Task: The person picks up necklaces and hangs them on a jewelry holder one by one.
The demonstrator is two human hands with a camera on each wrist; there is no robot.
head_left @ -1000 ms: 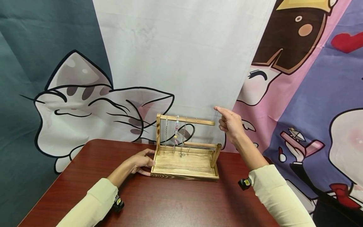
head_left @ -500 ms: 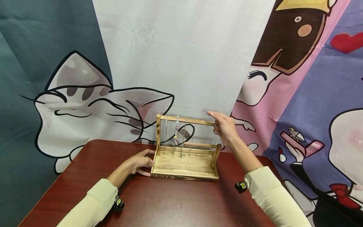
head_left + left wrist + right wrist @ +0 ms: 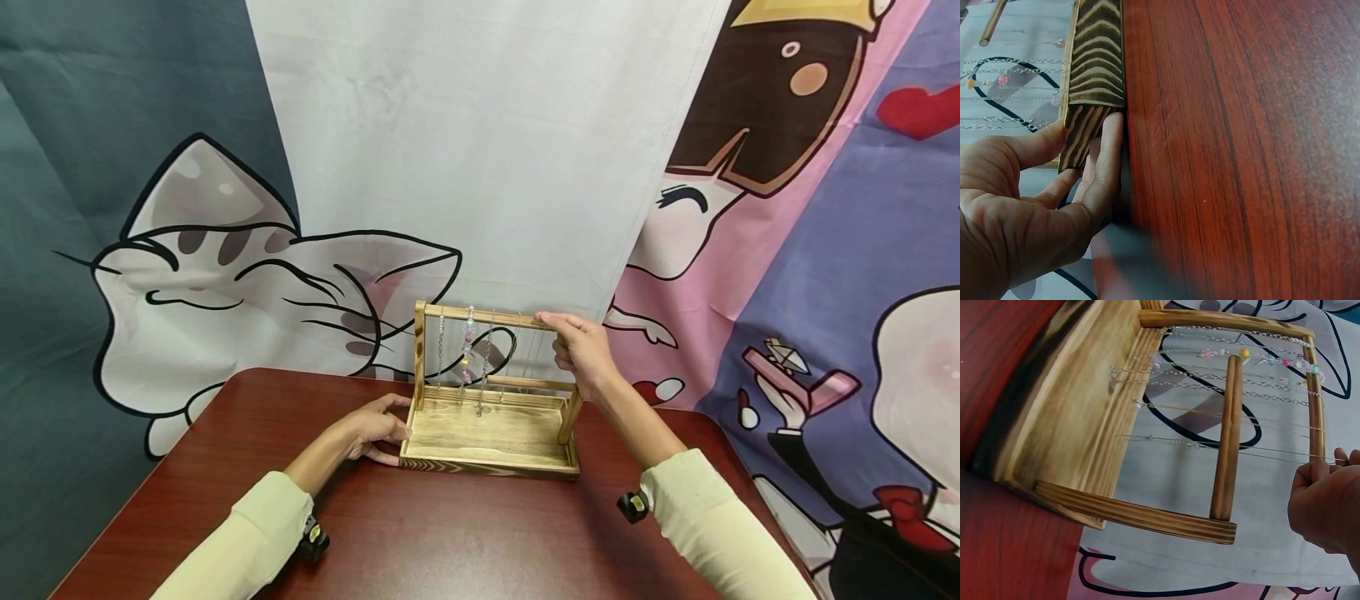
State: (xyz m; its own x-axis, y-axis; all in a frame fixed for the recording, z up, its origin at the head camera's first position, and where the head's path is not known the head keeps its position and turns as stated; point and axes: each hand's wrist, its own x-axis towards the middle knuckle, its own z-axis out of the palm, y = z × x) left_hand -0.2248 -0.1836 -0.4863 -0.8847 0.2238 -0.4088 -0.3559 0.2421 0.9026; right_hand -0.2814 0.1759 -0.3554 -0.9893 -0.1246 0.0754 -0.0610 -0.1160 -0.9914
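Note:
A wooden jewelry stand (image 3: 487, 442) with a shallow tray base sits on the table. My left hand (image 3: 375, 429) grips the left end of the tray; in the left wrist view the thumb presses its wall and fingers reach under the corner. My right hand (image 3: 588, 350) is at the free end of the upper bar (image 3: 1316, 419), thumb and index pinching a thin necklace (image 3: 1175, 442). The necklace loop stretches from those fingers past the lower bar (image 3: 1227, 444). Several chains and a beaded necklace (image 3: 468, 337) hang from the upper bar.
The stand rests on a red-brown wooden table (image 3: 480, 533). A printed cloth backdrop (image 3: 480, 150) with cartoon figures hangs right behind it. A short post (image 3: 1135, 512) at the stand's right side carries the lower bar.
My right hand has moved left and down from beyond the bar's free end, bringing the thin necklace onto the upper bar. The left hand has stayed on the tray.

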